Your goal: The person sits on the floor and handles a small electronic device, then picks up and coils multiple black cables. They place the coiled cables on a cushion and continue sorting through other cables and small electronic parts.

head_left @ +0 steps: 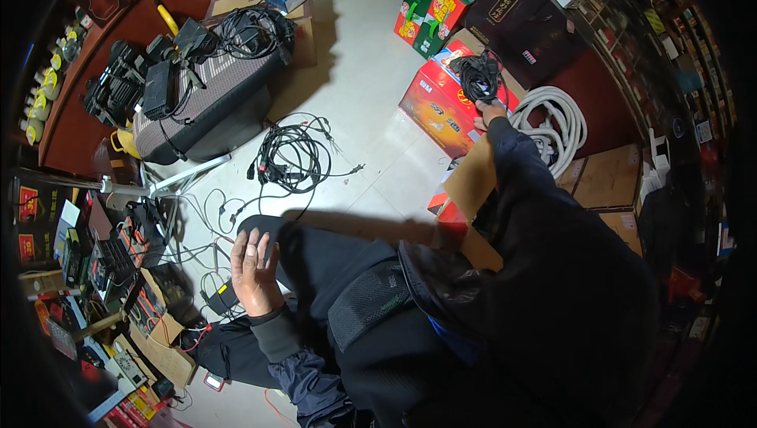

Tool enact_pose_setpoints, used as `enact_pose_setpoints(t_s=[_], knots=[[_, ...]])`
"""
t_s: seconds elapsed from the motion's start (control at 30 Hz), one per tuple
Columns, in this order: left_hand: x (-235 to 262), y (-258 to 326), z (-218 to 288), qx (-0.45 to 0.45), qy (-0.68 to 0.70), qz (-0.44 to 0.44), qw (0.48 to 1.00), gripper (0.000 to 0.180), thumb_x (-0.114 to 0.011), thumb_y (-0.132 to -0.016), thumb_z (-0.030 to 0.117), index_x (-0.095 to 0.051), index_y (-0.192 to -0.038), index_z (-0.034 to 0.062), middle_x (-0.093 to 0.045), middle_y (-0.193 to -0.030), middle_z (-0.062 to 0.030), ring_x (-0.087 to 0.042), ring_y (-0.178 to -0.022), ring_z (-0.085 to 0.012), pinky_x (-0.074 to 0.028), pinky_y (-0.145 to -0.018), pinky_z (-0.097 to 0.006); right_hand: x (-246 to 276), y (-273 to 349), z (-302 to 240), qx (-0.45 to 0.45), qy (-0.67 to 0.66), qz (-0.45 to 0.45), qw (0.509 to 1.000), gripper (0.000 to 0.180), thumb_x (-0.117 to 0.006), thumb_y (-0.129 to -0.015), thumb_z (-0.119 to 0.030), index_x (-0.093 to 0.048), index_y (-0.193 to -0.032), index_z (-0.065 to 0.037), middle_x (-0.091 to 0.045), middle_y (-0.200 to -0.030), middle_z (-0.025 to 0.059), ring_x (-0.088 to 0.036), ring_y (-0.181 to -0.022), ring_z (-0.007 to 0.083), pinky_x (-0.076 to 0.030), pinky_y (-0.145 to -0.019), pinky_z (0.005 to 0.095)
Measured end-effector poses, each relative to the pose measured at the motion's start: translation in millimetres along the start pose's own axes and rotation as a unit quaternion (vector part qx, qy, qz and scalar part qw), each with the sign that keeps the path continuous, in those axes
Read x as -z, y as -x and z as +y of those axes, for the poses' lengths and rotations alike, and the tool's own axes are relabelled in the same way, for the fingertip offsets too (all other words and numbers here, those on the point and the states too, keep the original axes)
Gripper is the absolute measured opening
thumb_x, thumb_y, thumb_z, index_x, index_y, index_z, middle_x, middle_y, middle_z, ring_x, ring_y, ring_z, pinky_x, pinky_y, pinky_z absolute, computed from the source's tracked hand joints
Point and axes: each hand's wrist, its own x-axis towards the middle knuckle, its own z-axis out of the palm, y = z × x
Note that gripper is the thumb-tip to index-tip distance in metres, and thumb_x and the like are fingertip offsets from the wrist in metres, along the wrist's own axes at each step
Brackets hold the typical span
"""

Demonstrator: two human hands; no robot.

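My right hand (492, 113) reaches far forward to the right, its fingers closed at the near end of a bundled black cable (479, 73). That bundle is over the top of a red and orange carton (435, 102); whether it rests there or hangs just above, I cannot tell. My left hand (254, 272) is raised beside my knee, fingers stretched out, holding nothing. Beyond it a loose coil of black cables (290, 158) lies on the pale floor, with thinner wires trailing toward me.
A padded stool (225, 85) at the left bears adapters and cables. Right of my right arm lies a coil of white hose (569, 117). Green and red boxes (430, 14) and a dark bag (516, 22) stand behind the carton. Tools and boxes (130, 302) crowd the left.
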Motion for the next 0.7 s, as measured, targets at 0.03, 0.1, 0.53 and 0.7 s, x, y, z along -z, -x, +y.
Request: enact_pose_setpoints(t_s=[0.03,0.1,0.53,0.7], knots=[[0,1,2,0.002,0.004,0.005,1.0,0.053,-0.063,-0.1,0.024,-0.046,-0.145,0.0021,-0.056,-0.141,-0.0175,-0.058,-0.128,-0.0288,-0.048,-0.107,-0.048,-7,-10,16,0.007,0.014,-0.006,1.0,0.048,-0.07,-0.093,-0.018,-0.046,-0.132,-0.003,-0.067,-0.092,0.012,-0.067,-0.067,0.0263,-0.056,-0.054,0.0414],[0,2,4,0.003,-0.003,0.011,1.0,0.054,-0.063,-0.099,0.024,-0.046,-0.146,0.0023,-0.056,-0.142,-0.0174,-0.058,-0.128,-0.0291,-0.048,-0.107,-0.048,-23,-28,51,0.027,0.043,-0.024,0.998,0.067,-0.069,-0.093,-0.013,-0.033,-0.15,-0.01,-0.063,-0.091,0.0087,-0.063,-0.065,0.0227,-0.053,-0.051,0.0387],[15,13,48,-0.082,0.063,0.082,0.991,0.047,-0.066,-0.097,0.015,-0.05,-0.137,-0.0019,-0.057,-0.135,-0.0193,-0.062,-0.119,-0.0302,-0.056,-0.096,-0.048,-184,91,19,0.086,0.063,-0.301,0.948,0.029,-0.062,-0.094,-0.006,-0.062,-0.122,-0.003,-0.069,-0.098,0.0086,-0.066,-0.073,0.0157,-0.053,-0.058,0.0281],[47,23,82,-0.128,0.058,0.151,0.978,0.047,-0.066,-0.097,0.016,-0.05,-0.137,-0.0016,-0.057,-0.135,-0.02,-0.062,-0.118,-0.0312,-0.056,-0.096,-0.047,-288,204,-39,0.199,0.074,-0.451,0.867,0.029,-0.066,-0.094,-0.01,-0.064,-0.121,-0.002,-0.069,-0.097,0.0081,-0.066,-0.081,0.0142,-0.055,-0.069,0.0279]])
